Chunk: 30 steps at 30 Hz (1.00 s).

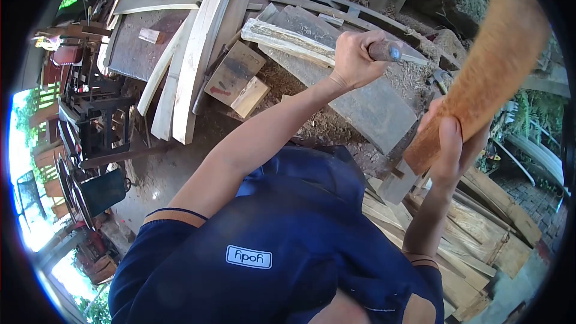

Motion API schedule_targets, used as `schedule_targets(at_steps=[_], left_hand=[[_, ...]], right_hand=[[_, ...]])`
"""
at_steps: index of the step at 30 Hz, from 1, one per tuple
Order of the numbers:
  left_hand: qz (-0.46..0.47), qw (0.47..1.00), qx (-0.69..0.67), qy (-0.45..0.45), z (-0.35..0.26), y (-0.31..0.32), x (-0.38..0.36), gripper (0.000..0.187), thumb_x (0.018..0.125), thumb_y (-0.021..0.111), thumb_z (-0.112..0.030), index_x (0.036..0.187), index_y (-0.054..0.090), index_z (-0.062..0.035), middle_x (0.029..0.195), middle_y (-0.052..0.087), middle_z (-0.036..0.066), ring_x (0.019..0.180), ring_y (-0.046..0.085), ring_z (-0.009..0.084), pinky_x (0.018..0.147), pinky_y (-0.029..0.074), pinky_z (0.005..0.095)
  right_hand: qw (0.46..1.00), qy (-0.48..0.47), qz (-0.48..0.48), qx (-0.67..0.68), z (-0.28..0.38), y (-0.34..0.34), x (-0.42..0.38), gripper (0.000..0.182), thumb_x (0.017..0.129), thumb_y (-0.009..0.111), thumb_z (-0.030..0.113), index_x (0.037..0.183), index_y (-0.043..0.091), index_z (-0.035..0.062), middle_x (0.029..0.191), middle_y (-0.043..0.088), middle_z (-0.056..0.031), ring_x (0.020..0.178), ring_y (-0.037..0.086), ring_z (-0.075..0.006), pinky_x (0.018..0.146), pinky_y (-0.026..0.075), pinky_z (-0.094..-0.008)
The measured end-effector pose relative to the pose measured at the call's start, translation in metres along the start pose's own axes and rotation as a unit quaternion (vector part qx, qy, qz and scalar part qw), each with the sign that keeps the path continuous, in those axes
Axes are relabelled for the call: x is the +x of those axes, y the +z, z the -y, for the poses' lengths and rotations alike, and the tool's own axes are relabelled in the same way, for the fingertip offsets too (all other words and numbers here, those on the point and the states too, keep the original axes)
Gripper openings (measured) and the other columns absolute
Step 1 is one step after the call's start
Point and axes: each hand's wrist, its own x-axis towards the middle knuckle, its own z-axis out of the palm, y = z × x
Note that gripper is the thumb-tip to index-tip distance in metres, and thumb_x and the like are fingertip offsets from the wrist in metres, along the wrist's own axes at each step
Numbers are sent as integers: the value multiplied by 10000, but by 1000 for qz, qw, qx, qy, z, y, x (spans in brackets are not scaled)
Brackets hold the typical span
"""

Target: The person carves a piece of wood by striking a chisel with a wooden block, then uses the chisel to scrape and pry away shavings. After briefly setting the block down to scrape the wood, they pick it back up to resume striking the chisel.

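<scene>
My left hand [360,60] is closed round a dark, rounded handle [385,51] with a bluish end, above the plank-covered work surface. What the handle belongs to is hard to make out. On the right, my right hand [451,144] grips a long reddish-brown piece of wood [489,60] near its lower end, thumb laid across it. This piece slants from the top right edge down toward my body. A paler, notched wooden end [399,183] shows just below it. Under and beside my left hand lies a rough, pale board [288,41].
Long pale boards [201,54] and a wooden block [235,72] lie to the left. A wide grey plank [378,114] is ahead, among shavings. Stacked timber [474,234] stands at the lower right. Dark metal machinery [102,114] is at the far left.
</scene>
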Motion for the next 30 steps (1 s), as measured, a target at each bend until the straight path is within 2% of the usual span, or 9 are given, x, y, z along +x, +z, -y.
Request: schedule_targets(at_steps=[2,3,5,6,8,14,18,22,30], left_hand=[[3,999,-48,24,-1,-5,1,232,695,741,-183,685,569,-27,622,543,187,586,543,392,509,416,371],[3,998,-49,28,3,-4,-1,232,695,741,-183,685,569,-27,622,543,187,586,543,392,509,416,371],[-32,987,-154,37,11,-2,-2,241,740,745,-166,661,571,-19,563,574,123,494,547,255,502,415,325],[-34,987,-152,36,7,-10,2,241,740,745,-166,661,571,-19,563,574,123,494,547,255,502,415,325],[-49,978,-179,-96,-5,-33,12,278,826,733,-192,632,560,-93,576,549,-53,514,475,38,454,356,241],[-340,881,-302,-132,27,-67,49,354,882,694,-201,639,453,-113,517,454,-31,416,381,49,379,273,210],[-295,918,-245,-98,19,-70,43,347,906,668,-179,652,445,-101,511,430,-27,420,377,52,390,288,231],[-277,915,-277,-98,16,-59,42,350,912,667,-185,650,453,-94,510,430,-27,424,372,51,402,298,233],[-213,954,-192,-88,20,-42,36,352,908,695,-289,693,494,-96,580,471,-40,501,410,45,463,326,220]], right_hand=[[982,-142,57,-108,-6,6,9,545,810,679,186,1248,466,-60,895,657,-204,766,665,-306,725,511,-352],[967,59,159,-192,9,14,8,564,829,688,263,1233,469,-65,882,668,-243,780,689,-348,723,517,-377],[974,34,149,-169,1,13,10,577,836,689,299,1224,471,-67,876,668,-258,784,691,-368,722,517,-391],[979,17,148,-141,-5,14,9,592,842,691,336,1215,473,-70,870,668,-274,789,694,-388,720,518,-405],[981,53,128,-138,-13,15,4,590,845,699,355,1195,484,-69,895,669,-253,815,693,-339,743,512,-386],[992,85,62,-63,-33,17,-16,577,849,704,376,1166,507,-65,917,652,-193,864,637,-223,790,487,-340],[990,105,61,-65,-37,14,-25,574,855,700,391,1163,512,-55,901,650,-186,847,634,-224,787,488,-343],[989,130,54,-49,-38,17,-28,575,859,697,405,1156,511,-51,886,650,-187,846,631,-222,789,485,-341],[983,149,86,-63,-40,16,-24,589,853,697,408,1169,504,-50,927,642,-189,873,624,-221,799,480,-339]])
